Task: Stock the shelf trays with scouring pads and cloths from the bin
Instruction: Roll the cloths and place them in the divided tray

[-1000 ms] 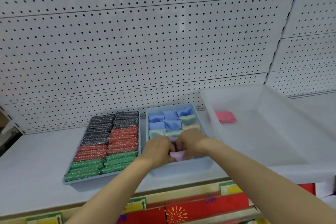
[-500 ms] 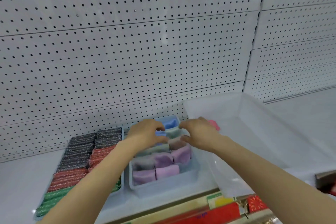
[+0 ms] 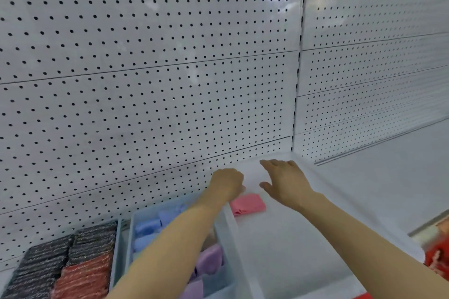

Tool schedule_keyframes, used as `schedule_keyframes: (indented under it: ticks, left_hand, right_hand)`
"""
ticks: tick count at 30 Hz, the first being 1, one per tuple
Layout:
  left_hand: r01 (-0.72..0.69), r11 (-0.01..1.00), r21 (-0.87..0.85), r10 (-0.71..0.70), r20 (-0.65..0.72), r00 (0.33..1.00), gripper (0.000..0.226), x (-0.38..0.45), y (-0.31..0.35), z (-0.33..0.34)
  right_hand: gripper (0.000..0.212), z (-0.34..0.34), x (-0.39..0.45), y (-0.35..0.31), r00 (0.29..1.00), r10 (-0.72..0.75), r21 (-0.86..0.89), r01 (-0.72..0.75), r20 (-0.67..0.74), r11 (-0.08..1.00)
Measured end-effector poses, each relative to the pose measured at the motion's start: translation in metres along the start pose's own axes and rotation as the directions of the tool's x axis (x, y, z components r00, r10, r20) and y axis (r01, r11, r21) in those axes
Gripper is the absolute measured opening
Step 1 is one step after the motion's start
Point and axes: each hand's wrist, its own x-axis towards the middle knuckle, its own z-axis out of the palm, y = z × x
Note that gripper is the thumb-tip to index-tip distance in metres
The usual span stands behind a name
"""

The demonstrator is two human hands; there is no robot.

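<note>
pink cloth [image 3: 247,204] at 5 o'clock, just beside left hand [image 3: 227,183] | long axis 9–3 | left nearer; left fingers hidden, cannot tell | right hand [image 3: 283,183] spread, empty

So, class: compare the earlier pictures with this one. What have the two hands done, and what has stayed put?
Both hands left the cloth tray and moved right, into the clear bin. The left hand now reaches over the bin's wall beside the pink cloth; the right hand hovers open above it. Neither holds anything. The pink cloth, both trays and the scouring pads kept their places.
</note>
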Motion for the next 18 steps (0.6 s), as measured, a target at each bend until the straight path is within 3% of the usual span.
schedule_keyframes:
  ticks: [4, 10, 16, 18]
  left_hand:
    - [0.002, 0.982, 0.187, -0.037, 0.184, 0.982, 0.031, 0.037, 0.015, 0.035]
    - [0.03, 0.972, 0.231, -0.125, 0.412, 0.902, 0.047, 0.055, 0.036, 0.067]
    - [-0.03, 0.992, 0.122, -0.03, 0.46, 0.888, 0.021, 0.059, 0.046, 0.059]
    - [-0.084, 0.982, 0.171, 0.009, 0.399, 0.917, 0.028, 0.054, 0.048, 0.049]
  right_hand:
    - [0.049, -0.001, 0.007, 0.021, 1.0, 0.016, -0.007, -0.016, 0.013, 1.0]
    - [0.054, 0.003, 0.017, 0.045, 0.997, 0.052, 0.017, -0.053, 0.064, 0.998]
    - [0.056, 0.007, 0.019, 0.05, 0.982, 0.072, 0.009, -0.075, 0.174, 0.997]
    - [0.054, 0.009, 0.018, 0.048, 0.979, 0.074, 0.011, -0.077, 0.192, 0.997]
